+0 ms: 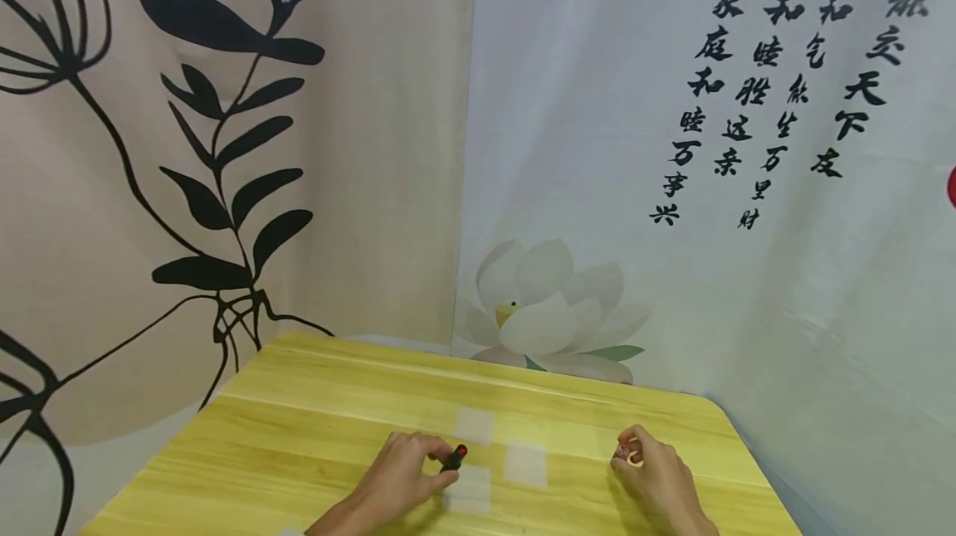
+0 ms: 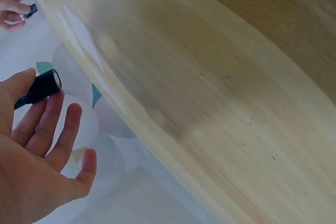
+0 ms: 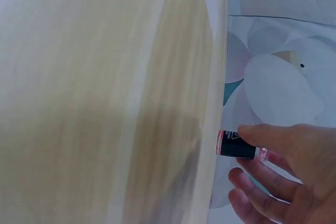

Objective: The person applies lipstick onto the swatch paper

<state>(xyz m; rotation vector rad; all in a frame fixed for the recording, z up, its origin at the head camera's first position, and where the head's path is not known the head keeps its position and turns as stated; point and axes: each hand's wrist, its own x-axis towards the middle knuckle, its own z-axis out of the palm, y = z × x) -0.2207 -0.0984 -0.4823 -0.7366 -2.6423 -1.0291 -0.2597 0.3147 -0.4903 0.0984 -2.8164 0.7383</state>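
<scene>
My left hand [image 1: 403, 470] pinches a lipstick [image 1: 453, 460], a black tube with a red tip, above the table. In the left wrist view, the pale round end of the lipstick [image 2: 47, 85] faces the camera, and the other fingers stay loosely spread. To the right, my right hand [image 1: 660, 474] holds a small black-and-clear-pink cylinder [image 1: 620, 453] between thumb and fingers. The right wrist view shows white print on the cylinder's black band [image 3: 236, 144]; its exact kind cannot be told. The two hands are well apart, and fingers partly cover both things.
The yellow wood-grain table [image 1: 336, 403] has several pale square patches on it, one being a patch [image 1: 526, 465] between the hands. Behind the table's far edge hangs a printed cloth backdrop [image 1: 388, 187] with plants, a lotus and black writing.
</scene>
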